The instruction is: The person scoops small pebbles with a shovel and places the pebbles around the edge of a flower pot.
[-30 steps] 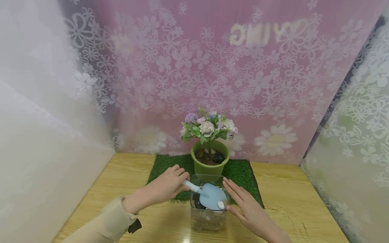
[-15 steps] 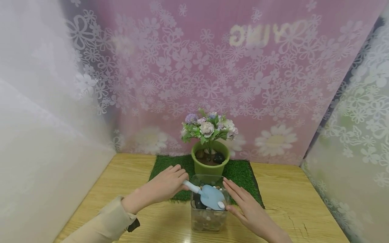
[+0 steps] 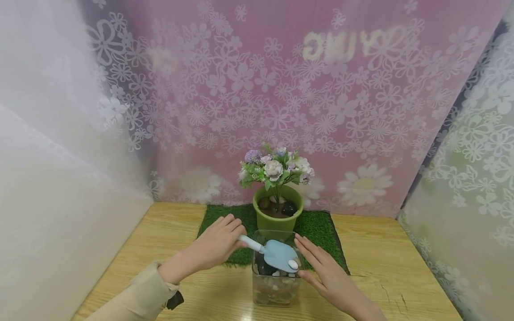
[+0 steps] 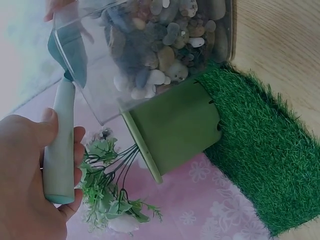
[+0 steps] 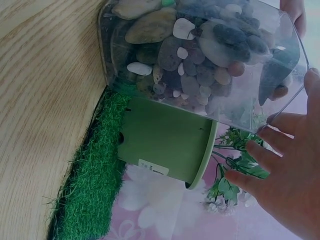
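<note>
since the frame half a second before, the left hand [image 3: 218,243] had drawn back slightly, and the blue shovel [image 3: 279,255] and the white pebble [image 3: 293,265] on it had shifted a little up the head view, while the right hand [image 3: 327,276] had stayed in place. in that view we saw the left hand wrapped round the shovel's handle, a pale sleeve [image 3: 140,292] at its wrist, and the blade at the mouth of the clear box [image 3: 259,285]. the pebble lay near the blade's front edge. the right hand's fingers were straight and close together along the box's right side, thumb apart. behind the box we noted a green pot [image 3: 277,223] of flowers [image 3: 274,171] on a grass mat [image 3: 321,236], with a wooden table [image 3: 377,249] beneath and a pink floral cloth [image 3: 265,89] behind

from the left wrist we saw the thumb and fingers clasping the handle, the blade partly seen through the box's wall, above the stones [image 4: 167,47] inside

from the right wrist we saw the fingers spread, gripping nothing, with fingertips at the box's rim; a small label [image 5: 153,167] was on the pot's side
</note>
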`<state>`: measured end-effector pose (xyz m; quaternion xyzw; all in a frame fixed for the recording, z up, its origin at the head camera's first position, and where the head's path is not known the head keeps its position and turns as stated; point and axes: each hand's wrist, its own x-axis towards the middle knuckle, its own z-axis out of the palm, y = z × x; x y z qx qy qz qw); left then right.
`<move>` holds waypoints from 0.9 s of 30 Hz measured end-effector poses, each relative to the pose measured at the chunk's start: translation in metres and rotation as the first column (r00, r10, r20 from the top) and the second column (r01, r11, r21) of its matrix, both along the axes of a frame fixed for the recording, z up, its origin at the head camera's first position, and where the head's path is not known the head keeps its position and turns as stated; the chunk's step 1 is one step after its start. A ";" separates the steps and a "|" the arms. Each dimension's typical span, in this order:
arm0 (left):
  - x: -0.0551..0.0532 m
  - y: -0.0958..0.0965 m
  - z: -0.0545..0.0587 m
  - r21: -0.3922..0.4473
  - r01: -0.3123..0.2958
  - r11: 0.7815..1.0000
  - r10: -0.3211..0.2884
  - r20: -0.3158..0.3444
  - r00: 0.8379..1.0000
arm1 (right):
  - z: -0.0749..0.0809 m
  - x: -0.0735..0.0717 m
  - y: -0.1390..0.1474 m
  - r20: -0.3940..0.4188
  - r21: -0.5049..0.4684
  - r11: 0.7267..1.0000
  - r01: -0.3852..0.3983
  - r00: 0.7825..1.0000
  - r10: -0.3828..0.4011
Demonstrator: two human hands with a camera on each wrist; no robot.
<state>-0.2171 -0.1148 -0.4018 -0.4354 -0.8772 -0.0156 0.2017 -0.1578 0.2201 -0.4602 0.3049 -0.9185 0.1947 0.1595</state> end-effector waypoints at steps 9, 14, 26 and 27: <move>0.000 -0.016 -0.004 0.148 -0.030 0.989 0.019 0.075 0.997 | -0.002 0.000 0.001 0.000 0.007 1.000 0.000 1.000 0.000; -0.005 -0.026 0.002 0.224 -0.021 0.974 0.013 0.035 0.999 | -0.001 0.001 0.000 -0.032 0.051 0.998 0.030 0.999 -0.028; -0.016 -0.033 0.022 0.293 -0.140 0.946 0.149 -0.007 0.989 | 0.000 0.005 -0.001 -0.096 0.128 0.992 0.005 0.995 0.007; -0.019 -0.033 0.022 0.293 -0.150 0.944 0.160 -0.010 0.987 | 0.000 0.005 -0.001 -0.092 0.128 0.992 0.008 0.996 0.004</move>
